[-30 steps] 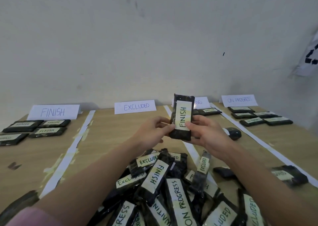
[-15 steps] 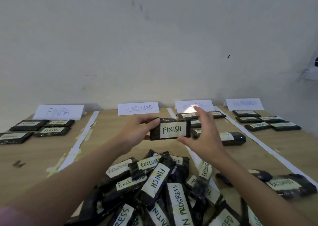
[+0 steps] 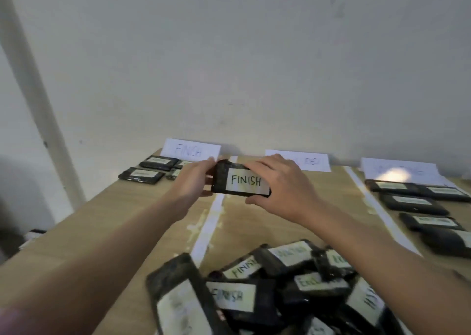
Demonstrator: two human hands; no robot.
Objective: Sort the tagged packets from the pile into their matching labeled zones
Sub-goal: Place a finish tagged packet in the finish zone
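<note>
a black packet (image 3: 240, 181) with a white "finish" tag sits level in the air, label facing the camera, at 12 o'clock from the heaped pile (image 3: 267, 291) (black, tagged alike), with finish-zone packets (image 3: 150, 169) at its 9 o'clock.

EXCLUDED sign (image 3: 305, 161) half hidden behind right hand (image 3: 281, 185); third zone sign (image 3: 400, 172) washed out by glare, unreadable; pile (image 3: 275, 291) cut off at bottom edge.

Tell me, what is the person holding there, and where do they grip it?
A black packet tagged FINISH, held level between both hands: the left hand grips its left end, the right hand its right end.
</note>
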